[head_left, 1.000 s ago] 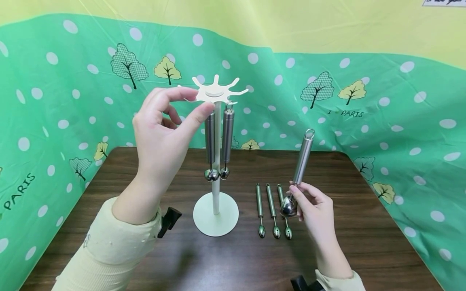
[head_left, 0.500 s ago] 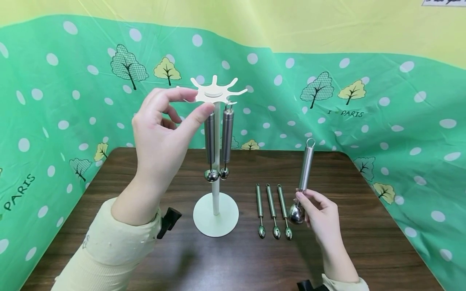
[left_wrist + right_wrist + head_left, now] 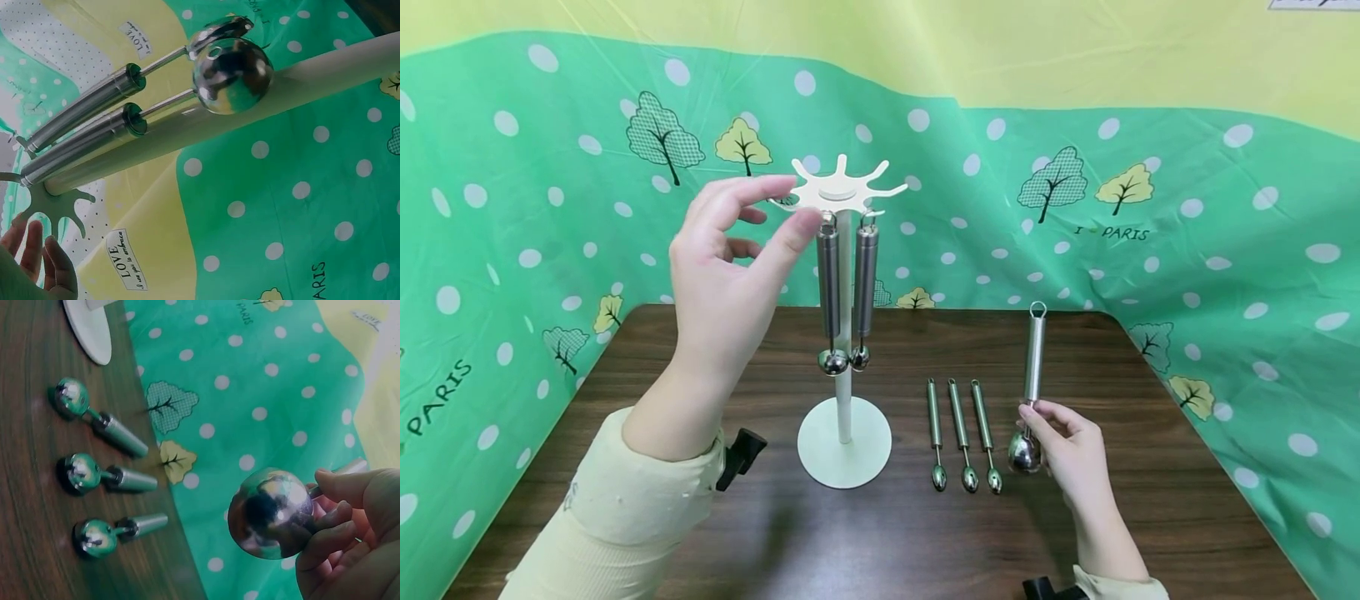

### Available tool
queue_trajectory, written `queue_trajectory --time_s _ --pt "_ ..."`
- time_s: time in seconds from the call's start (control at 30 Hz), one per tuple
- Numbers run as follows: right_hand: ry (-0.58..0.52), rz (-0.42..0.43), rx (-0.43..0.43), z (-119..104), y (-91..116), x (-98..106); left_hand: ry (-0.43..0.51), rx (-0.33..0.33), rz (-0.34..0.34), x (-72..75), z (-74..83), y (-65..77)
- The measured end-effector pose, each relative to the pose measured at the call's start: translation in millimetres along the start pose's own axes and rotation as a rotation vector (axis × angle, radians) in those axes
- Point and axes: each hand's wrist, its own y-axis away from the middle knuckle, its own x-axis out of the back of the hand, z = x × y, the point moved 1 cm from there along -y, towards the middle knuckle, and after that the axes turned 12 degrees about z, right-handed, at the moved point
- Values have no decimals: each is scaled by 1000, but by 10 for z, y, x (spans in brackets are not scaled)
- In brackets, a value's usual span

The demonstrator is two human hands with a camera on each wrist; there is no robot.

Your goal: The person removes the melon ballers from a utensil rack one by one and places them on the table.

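My right hand pinches a large steel melon baller at its neck, handle up, rounded bowl down, above the table. In the right wrist view its bowl fills the space before the fingers. My left hand is raised beside the white rack's hooked top, thumb and forefinger apart with nothing between them. Two melon ballers hang from the hooks by their rings, bowls down. The left wrist view shows their bowls close together and my fingertips near the hooks; contact cannot be told.
Three smaller melon ballers lie side by side on the dark wooden table, between the rack's round base and my right hand. A green and yellow patterned cloth hangs behind the table.
My right hand has moved right and lower with the melon baller, which has become more upright. My left thumb and forefinger have drawn back left from the rack's top.
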Motion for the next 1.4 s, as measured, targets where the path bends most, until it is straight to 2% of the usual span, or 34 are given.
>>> queue_trajectory --time_s 0.2,0.67,0.97,1.2,1.4 --pt "91 -21 -3 72 -54 9 -4 -35 15 17 -46 -13" --pt "229 -92 8 350 -200 9 -15 -21 22 17 -86 -49" --pt "290 -136 -4 474 -267 -11 -16 26 -3 15 -95 -50" --pt "318 -142 -13 567 -318 -26 -1 48 -20 16 -87 -45" --pt "372 -146 -7 629 -380 -36 -4 38 -32 17 -95 -37"
